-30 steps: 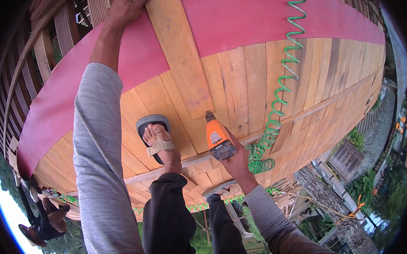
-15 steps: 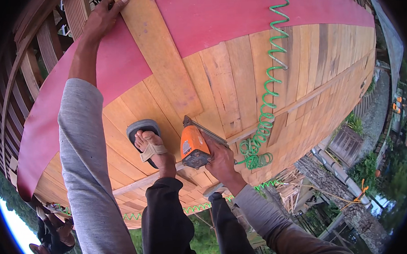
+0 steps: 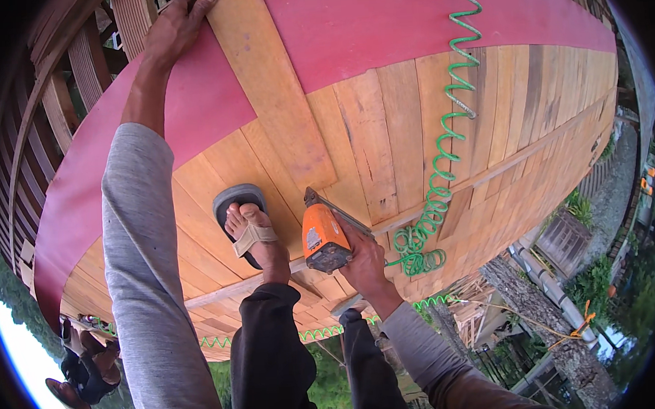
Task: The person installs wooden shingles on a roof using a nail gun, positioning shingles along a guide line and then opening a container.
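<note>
My left hand [image 3: 175, 32] grips the upper end of a long wooden board [image 3: 262, 89], which lies across a pink sheet [image 3: 355, 18] and the wooden planking [image 3: 405, 134]. My right hand [image 3: 364, 258] is closed on an orange nail gun [image 3: 322, 234]; its nose touches or nearly touches the board's lower end. A green coiled hose [image 3: 451, 153] runs down the planks and bunches beside the gun. My sandalled foot [image 3: 244, 231] is on the planks just left of the gun.
Slatted timber framing [image 3: 87, 61] borders the curved surface at upper left. Another person [image 3: 88, 372] is low at the left edge. A tree trunk [image 3: 541, 326], greenery and a weathered wooden structure [image 3: 563, 244] show below at the right, beyond the planking's edge.
The nail gun has shifted left along the board's lower end and turned, showing more of its side rail. My left hand stays on the board's upper end.
</note>
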The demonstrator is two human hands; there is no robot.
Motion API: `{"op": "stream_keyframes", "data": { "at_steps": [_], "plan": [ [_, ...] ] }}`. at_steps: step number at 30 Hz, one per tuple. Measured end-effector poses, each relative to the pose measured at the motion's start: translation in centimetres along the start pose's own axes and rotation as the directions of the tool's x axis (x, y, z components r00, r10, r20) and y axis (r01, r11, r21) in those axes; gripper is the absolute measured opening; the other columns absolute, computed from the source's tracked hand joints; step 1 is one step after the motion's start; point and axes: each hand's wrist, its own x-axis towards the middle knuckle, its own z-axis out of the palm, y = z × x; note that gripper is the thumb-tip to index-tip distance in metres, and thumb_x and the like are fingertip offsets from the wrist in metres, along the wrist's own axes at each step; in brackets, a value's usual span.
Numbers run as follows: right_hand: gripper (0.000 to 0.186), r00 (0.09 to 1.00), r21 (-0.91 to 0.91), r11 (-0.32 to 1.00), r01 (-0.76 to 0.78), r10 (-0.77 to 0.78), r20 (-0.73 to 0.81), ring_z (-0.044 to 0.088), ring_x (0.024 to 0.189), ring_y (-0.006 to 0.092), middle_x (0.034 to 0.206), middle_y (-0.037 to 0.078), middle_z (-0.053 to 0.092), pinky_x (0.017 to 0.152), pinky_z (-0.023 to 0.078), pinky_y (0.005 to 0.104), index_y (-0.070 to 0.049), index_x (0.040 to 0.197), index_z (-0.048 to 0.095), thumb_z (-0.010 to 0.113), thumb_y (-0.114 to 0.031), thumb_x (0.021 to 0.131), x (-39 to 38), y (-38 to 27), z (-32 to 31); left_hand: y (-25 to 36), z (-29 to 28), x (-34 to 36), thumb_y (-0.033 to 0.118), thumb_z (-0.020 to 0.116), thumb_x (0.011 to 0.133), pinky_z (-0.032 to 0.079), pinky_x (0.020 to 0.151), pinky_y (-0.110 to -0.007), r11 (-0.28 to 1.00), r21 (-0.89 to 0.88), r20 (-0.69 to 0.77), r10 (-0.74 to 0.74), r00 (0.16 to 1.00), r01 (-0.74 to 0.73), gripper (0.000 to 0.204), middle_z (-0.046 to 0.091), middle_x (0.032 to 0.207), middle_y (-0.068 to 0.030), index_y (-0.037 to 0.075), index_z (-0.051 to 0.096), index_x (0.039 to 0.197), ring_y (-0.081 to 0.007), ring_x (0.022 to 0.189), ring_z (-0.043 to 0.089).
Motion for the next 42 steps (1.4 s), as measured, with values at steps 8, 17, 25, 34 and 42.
{"op": "stream_keyframes", "data": {
  "at_steps": [8,17,25,34,42],
  "plan": [
    [0.098,0.999,0.005,1.0,-0.024,0.024,0.037,0.071,0.094,0.0384,0.114,0.016,0.073,0.078,0.058,0.0454,-0.021,0.155,0.047,0.076,0.006,0.065,0.0,0.1,0.0,-0.3,-0.1,-0.5,0.057,0.057,0.101,0.046,0.079,-0.037,0.99,-0.139,-0.01,0.01,1.0,-0.011,0.057,0.063,0.085,-0.0083,0.002,0.065,0.111,-0.0199,0.08,0.056],
    [0.094,1.0,0.056,0.998,-0.007,0.007,-0.002,0.071,0.095,0.0386,0.114,0.016,0.073,0.079,0.058,0.0456,-0.021,0.154,0.048,0.078,0.003,0.068,0.3,-0.1,0.2,-0.1,-0.2,0.0,0.061,0.055,0.1,0.048,0.086,-0.038,0.997,-0.074,-0.012,-0.023,1.0,0.022,0.061,0.068,0.092,-0.0116,0.002,0.065,0.115,-0.0226,0.087,0.062],
    [0.083,0.989,0.074,0.989,-0.13,0.125,0.075,0.07,0.108,0.0386,0.122,0.018,0.071,0.089,0.059,0.0438,-0.02,0.151,0.052,0.083,-0.011,0.074,0.0,-1.2,-1.0,1.3,0.2,-1.1,0.059,0.054,0.1,0.051,0.084,-0.045,0.997,0.042,-0.05,-0.066,0.997,0.068,0.054,0.071,0.095,-0.0178,0.008,0.064,0.117,-0.0352,0.094,0.07],
    [0.04,0.999,0.032,0.999,-0.044,0.044,0.011,0.073,0.083,0.0322,0.094,0.017,0.074,0.074,0.057,0.0414,-0.001,0.118,0.067,0.079,-0.009,0.081,5.1,-4.8,-7.2,2.3,-1.0,-0.2,0.061,0.063,0.093,0.046,0.094,-0.053,0.975,-0.073,0.023,-0.209,0.978,0.21,0.056,0.076,0.1,-0.0119,0.009,0.059,0.115,-0.0346,0.104,0.071],
    [0.017,0.954,0.298,0.908,0.295,-0.264,-0.138,0.052,0.061,0.0047,0.07,-0.004,0.058,0.053,0.042,0.0256,0.0,0.102,0.067,0.072,-0.016,0.098,25.0,-17.8,-15.6,2.7,-2.0,-1.7,0.053,0.071,0.09,0.047,0.091,-0.051,0.976,-0.037,-0.066,-0.219,0.974,0.217,0.051,0.075,0.094,-0.0122,0.009,0.056,0.109,-0.035,0.099,0.072]
  ]
}}
